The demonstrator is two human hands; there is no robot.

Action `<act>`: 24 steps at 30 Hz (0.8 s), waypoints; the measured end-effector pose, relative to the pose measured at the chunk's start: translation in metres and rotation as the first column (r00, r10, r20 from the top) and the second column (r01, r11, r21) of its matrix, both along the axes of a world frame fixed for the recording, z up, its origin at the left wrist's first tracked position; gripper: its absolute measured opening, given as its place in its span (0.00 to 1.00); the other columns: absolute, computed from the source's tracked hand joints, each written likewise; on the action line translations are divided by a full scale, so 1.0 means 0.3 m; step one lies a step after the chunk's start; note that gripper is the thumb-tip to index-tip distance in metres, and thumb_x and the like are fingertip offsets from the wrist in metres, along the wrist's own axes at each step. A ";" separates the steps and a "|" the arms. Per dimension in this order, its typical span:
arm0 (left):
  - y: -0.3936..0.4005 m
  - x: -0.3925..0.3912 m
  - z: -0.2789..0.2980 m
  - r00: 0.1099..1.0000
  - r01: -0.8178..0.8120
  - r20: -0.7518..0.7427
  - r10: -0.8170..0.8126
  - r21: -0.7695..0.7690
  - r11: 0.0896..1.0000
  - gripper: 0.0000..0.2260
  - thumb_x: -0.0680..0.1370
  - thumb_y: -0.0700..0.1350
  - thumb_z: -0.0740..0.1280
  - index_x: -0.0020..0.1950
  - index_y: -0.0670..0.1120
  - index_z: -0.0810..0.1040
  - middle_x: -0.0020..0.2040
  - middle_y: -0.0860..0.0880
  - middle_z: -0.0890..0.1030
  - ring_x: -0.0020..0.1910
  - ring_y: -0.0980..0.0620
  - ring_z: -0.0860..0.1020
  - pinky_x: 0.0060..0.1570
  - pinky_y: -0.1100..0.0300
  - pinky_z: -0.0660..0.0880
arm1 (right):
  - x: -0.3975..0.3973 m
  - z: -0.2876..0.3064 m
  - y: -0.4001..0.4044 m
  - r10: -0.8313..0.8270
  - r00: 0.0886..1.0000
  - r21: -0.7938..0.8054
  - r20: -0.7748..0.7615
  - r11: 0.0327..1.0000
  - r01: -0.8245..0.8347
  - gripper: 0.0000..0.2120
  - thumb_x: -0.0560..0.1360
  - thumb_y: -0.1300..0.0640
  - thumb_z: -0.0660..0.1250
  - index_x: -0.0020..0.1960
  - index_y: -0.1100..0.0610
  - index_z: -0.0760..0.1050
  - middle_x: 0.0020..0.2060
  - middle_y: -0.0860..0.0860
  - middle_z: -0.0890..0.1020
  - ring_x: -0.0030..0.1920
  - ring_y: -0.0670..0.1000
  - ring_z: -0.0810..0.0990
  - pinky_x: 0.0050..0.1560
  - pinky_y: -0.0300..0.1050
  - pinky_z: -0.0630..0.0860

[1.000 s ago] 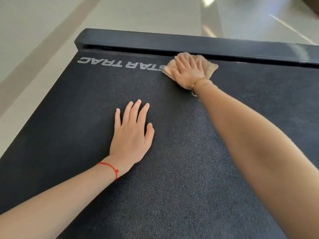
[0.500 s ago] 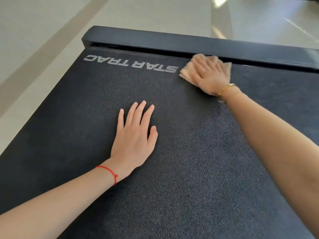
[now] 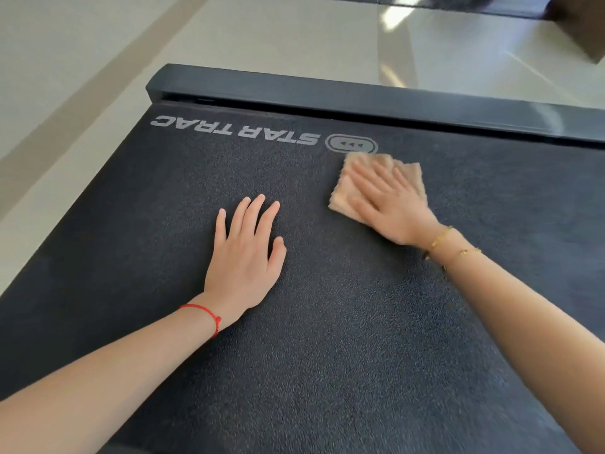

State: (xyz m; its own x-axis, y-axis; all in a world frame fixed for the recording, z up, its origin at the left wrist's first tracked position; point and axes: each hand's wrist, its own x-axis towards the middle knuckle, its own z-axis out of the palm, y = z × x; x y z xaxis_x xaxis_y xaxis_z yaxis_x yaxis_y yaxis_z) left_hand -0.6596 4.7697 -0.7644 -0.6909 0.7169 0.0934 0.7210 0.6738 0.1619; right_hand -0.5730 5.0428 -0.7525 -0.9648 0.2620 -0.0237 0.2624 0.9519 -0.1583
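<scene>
Drawn back from the black end bar (image 3: 327,93) over the past second, now pressing a tan cloth (image 3: 413,174) flat onto the treadmill belt (image 3: 327,339) with the right hand (image 3: 389,208), just on the near side of the oval emblem (image 3: 352,146) that was covered a second ago. Open and straight-fingered on top of the cloth, not curled round it, and blurred with motion. Lying on the belt under that palm, with cloth edges showing past the fingertips and on the thumb side. Kept planted palm-down on the belt with the left hand (image 3: 244,253), likewise open, straight-fingered, in much the same spot as before, near the cloth but apart from it. Worn at the left wrist, a red string bracelet (image 3: 209,317); at the right wrist, thin gold bracelets (image 3: 442,239). Printed in grey on the belt beyond the left hand, upside down to the camera, the lettering STAR TRAC (image 3: 235,129), right beside the emblem. Beyond the belt's far edge, the end bar running across, and past it a pale glossy tiled floor (image 3: 262,34) with a darker stripe along the left.
</scene>
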 end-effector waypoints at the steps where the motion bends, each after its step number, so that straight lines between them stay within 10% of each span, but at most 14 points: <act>1: 0.000 -0.001 0.001 1.000 0.001 0.007 -0.001 0.005 1.000 0.27 0.82 0.54 0.47 0.80 0.49 0.55 0.80 0.48 0.56 0.80 0.48 0.51 0.77 0.41 0.49 | -0.005 0.002 0.032 -0.094 0.995 -0.010 0.013 0.995 0.094 0.27 0.83 0.40 0.46 0.80 0.43 0.47 0.79 0.41 0.47 0.80 0.51 0.43 0.78 0.52 0.38; 5: 0.002 0.000 0.003 1.000 -0.006 0.013 0.006 0.020 1.000 0.26 0.82 0.53 0.50 0.80 0.49 0.56 0.80 0.48 0.56 0.80 0.48 0.51 0.77 0.41 0.49 | -0.016 -0.006 0.002 -0.221 0.975 -0.034 0.030 0.974 0.222 0.27 0.83 0.42 0.46 0.81 0.44 0.46 0.80 0.42 0.46 0.80 0.52 0.43 0.77 0.54 0.37; 16: 0.000 0.014 0.006 1.000 0.002 0.011 -0.003 0.070 0.998 0.24 0.83 0.50 0.54 0.79 0.47 0.60 0.79 0.45 0.59 0.79 0.45 0.54 0.77 0.40 0.49 | 0.428 0.012 -0.513 0.207 0.978 -0.042 0.019 0.978 -0.207 0.27 0.83 0.40 0.44 0.80 0.42 0.42 0.79 0.40 0.44 0.79 0.48 0.38 0.78 0.53 0.36; 24: 0.017 0.050 0.011 0.997 -0.006 0.081 0.002 0.051 0.999 0.24 0.84 0.49 0.51 0.81 0.48 0.55 0.81 0.47 0.55 0.80 0.44 0.49 0.76 0.37 0.45 | 0.499 0.014 -0.269 -0.169 0.985 -0.034 0.016 0.985 0.170 0.27 0.82 0.40 0.47 0.80 0.41 0.46 0.79 0.38 0.46 0.80 0.49 0.42 0.78 0.51 0.36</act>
